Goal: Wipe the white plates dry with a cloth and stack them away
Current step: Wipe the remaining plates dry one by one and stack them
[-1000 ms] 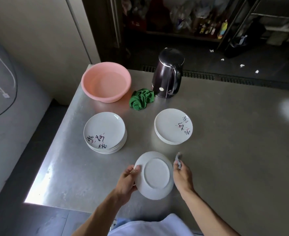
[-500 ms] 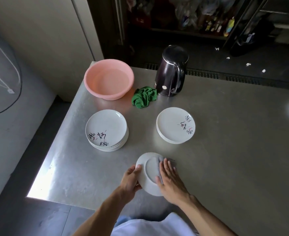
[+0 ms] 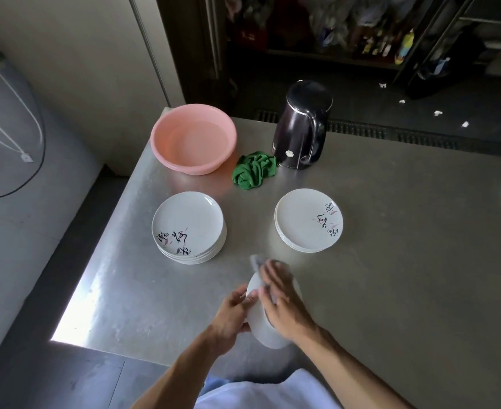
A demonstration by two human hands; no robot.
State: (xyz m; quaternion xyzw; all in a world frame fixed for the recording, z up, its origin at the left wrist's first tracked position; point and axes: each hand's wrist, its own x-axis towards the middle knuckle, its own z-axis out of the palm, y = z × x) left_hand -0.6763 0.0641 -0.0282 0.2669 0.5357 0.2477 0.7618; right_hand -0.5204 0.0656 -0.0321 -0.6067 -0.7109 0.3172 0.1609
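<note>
Gripping the rim of a white plate (image 3: pixel 260 330) with the curled fingers of the left hand (image 3: pixel 231 317), above the near part of the steel table (image 3: pixel 405 261), in front of the two stacks. Holding it tipped almost on edge, with the long line running from near to far and the visible part plain white, while pressing a grey cloth (image 3: pixel 256 260) on it with the right hand (image 3: pixel 284 309), fingers stretched nearly flat and a little blurred. Further back, showing black brush writing with pink strokes on the left stack (image 3: pixel 188 228) and the right stack (image 3: pixel 308 219), not readable.
</note>
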